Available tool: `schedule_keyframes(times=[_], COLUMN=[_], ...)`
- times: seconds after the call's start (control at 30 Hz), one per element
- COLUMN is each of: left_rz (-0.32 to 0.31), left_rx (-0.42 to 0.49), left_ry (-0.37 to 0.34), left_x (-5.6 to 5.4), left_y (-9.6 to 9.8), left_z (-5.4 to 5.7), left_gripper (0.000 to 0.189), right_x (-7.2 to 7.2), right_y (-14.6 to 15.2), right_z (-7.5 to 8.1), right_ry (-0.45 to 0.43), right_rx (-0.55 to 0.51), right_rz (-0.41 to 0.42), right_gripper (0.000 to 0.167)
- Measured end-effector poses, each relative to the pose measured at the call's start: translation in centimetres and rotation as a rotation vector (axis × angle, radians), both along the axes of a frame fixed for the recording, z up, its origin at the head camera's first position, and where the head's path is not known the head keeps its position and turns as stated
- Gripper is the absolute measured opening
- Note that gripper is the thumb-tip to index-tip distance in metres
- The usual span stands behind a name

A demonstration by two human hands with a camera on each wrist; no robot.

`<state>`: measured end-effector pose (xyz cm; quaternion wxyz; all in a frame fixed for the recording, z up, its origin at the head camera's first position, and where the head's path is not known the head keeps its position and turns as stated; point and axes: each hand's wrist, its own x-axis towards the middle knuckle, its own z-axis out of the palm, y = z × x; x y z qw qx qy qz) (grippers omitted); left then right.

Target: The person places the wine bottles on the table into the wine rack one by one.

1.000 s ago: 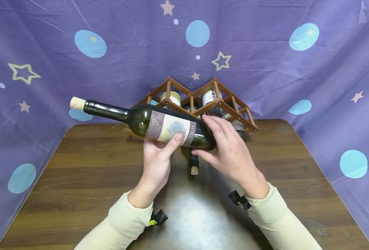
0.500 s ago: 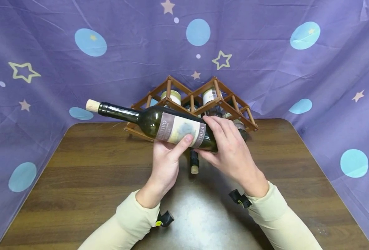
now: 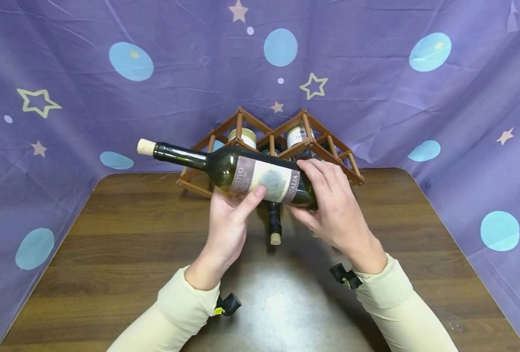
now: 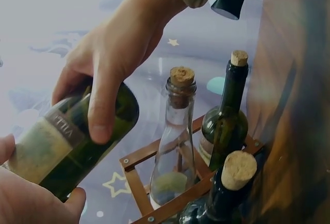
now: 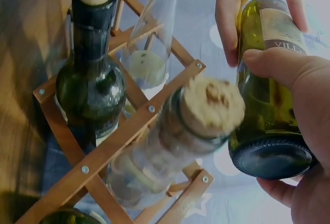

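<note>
A dark green wine bottle (image 3: 225,166) with a cork in its neck is held up sideways above the table, its neck to the left and its label facing up. My left hand (image 3: 229,222) grips it from below around the label, thumb lying over the label's front. My right hand (image 3: 336,210) grips the base end, with fingers over the top and thumb underneath. Both wrist views show the fingers round the glass, and the right wrist view shows the bottle's round base (image 5: 273,157). Behind it, partly covered, stands a wooden wine rack (image 3: 308,142).
Several corked bottles lie in the rack, among them a clear glass bottle (image 4: 172,146) and a dark green bottle (image 5: 90,87). One dark corked neck (image 3: 275,222) points out toward the front. A purple star-patterned curtain (image 3: 189,58) hangs behind the wooden table (image 3: 123,244).
The held bottle has shifted to the right, still tilted sideways. My left hand first moved right with it, then a little back left; my right hand moved slightly right.
</note>
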<state>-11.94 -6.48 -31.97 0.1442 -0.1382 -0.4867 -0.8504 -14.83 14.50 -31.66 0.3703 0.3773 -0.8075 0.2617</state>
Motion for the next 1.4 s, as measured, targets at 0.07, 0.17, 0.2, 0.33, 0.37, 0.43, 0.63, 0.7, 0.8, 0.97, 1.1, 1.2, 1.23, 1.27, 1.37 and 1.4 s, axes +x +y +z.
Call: schedule_keyframes(times=[0.07,0.17,0.2,0.33,0.37,0.43,0.63,0.7,0.8,0.97,1.1,1.2,1.23,1.27,1.37,1.4], left_rz=[0.006,0.016,0.022,0.045,0.051,0.067,0.149,0.183,0.242,0.391,0.572,0.705,0.730,0.748,0.770,0.764], left_rx=[0.002,0.004,0.003,-0.012,-0.015,-0.017,0.009,0.011,0.003,-0.108,-0.371,-0.623,-0.694,-0.752,-0.903,-0.944], left_ry=[-0.004,-0.014,-0.018,-0.025,-0.024,-0.017,0.040,0.057,0.081,0.176,0.287,0.391,0.430,0.469,0.562,0.588], left_x=[0.0,0.0,0.0,0.2,0.2,0.2,0.2,0.1,0.1,0.0,0.0,0.0,0.0,0.0,0.1,0.1], left_y=[-0.3,-0.8,-1.0,-2.2,-2.6,-3.4,-5.9,-6.7,-7.7,-9.1,-9.9,-10.4,-10.4,-10.5,-10.5,-10.5], left_z=[0.1,0.1,0.2,0.3,0.4,0.5,0.7,0.7,0.6,0.6,0.7,0.9,0.9,1.0,1.2,1.2], left_gripper=[0.054,0.055,0.056,0.058,0.058,0.058,0.058,0.060,0.067,0.076,0.077,0.074,0.074,0.074,0.069,0.067], right_x=[-0.1,-0.2,-0.2,-0.3,-0.3,-0.3,-0.4,-0.4,-0.5,-0.5,-0.6,-0.6,-0.6,-0.6,-0.6,-0.6], right_y=[0.3,0.7,0.9,1.5,1.7,2.0,2.8,3.1,3.6,4.3,4.8,4.9,5.0,5.0,5.0,5.1], right_z=[0.1,0.2,0.2,0.3,0.3,0.4,0.2,0.1,-0.1,-0.2,-0.3,-0.4,-0.4,-0.4,-0.5,-0.5], right_ry=[0.009,0.015,0.016,0.009,0.008,0.006,0.012,0.013,0.013,0.011,0.018,0.024,0.025,0.025,0.022,0.021], right_rx=[0.004,0.011,0.016,0.029,0.032,0.036,0.046,0.051,0.062,0.081,0.094,0.099,0.103,0.106,0.119,0.126], right_rz=[-0.001,-0.009,-0.013,-0.031,-0.036,-0.042,-0.042,-0.044,-0.050,-0.054,-0.048,-0.034,-0.031,-0.027,-0.020,-0.020], right_gripper=[0.082,0.081,0.082,0.083,0.083,0.084,0.082,0.082,0.083,0.087,0.089,0.089,0.089,0.088,0.090,0.091])
